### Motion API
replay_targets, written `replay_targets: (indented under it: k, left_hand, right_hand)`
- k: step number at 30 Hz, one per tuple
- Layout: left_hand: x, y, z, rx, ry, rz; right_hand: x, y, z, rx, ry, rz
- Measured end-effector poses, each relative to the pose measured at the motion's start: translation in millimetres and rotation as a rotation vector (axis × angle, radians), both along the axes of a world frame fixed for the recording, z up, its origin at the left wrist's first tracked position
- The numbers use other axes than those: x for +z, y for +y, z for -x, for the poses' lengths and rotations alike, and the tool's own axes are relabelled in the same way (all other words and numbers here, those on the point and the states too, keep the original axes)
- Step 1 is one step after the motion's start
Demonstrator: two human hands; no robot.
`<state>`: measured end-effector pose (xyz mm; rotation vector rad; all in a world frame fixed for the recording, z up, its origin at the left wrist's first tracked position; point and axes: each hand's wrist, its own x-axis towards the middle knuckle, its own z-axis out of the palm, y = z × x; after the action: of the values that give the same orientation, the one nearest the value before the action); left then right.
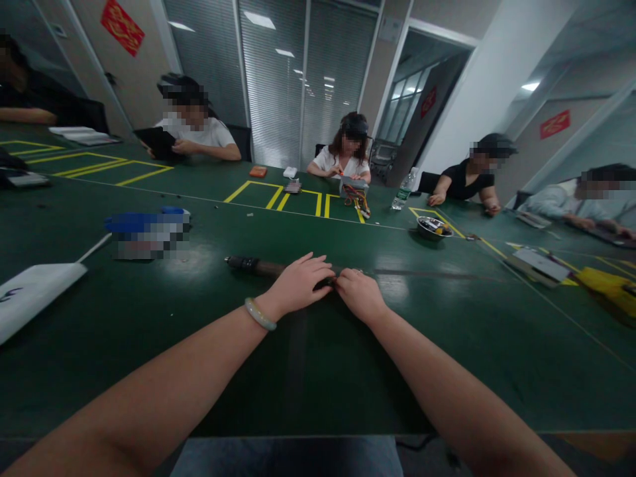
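Note:
A long thin dark rod (pixel 256 266) with a black knurled end at the left lies across the green table (pixel 318 371) in front of me. My left hand (pixel 299 283), with a pale bangle at the wrist, rests on the rod with fingers curled over it. My right hand (pixel 360 293) is closed on the rod right beside the left, fingertips nearly touching. The rod's thin part (pixel 427 272) runs on to the right past my right hand.
A blue and white item (pixel 149 228) and a white sheet (pixel 30 295) lie at the left. A metal bowl (pixel 433 228), a water bottle (pixel 403 191) and a yellow object (pixel 609 286) sit to the right. Several other people sit around the far side.

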<state>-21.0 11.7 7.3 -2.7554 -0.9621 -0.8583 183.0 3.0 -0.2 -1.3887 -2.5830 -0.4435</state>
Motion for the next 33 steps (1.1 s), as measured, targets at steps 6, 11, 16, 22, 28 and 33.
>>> replay_targets:
  k: [6, 11, 16, 22, 28, 33]
  left_hand:
    - [3.9, -1, 3, 0.015, -0.097, -0.005]
    - [4.2, 1, 5, -0.009, -0.122, 0.013]
    - [4.7, 0, 9, -0.043, -0.118, 0.015]
    - [3.9, 3, 15, -0.023, -0.130, 0.016]
    - [3.3, 5, 14, -0.040, -0.114, 0.040]
    - [-2.3, 9, 13, -0.031, -0.074, 0.073]
  right_hand:
    - [4.0, 1, -4, 0.043, 0.032, 0.030]
    - [6.9, 5, -3, 0.019, -0.022, 0.144]
    - [10.3, 14, -14, -0.045, -0.057, 0.176]
    - [22.9, 18, -96, -0.293, -0.093, 0.172]
    - [26.2, -19, -246, -0.765, -0.101, 0.227]
    - [15.1, -68, -359, -1.093, 0.029, 0.286]
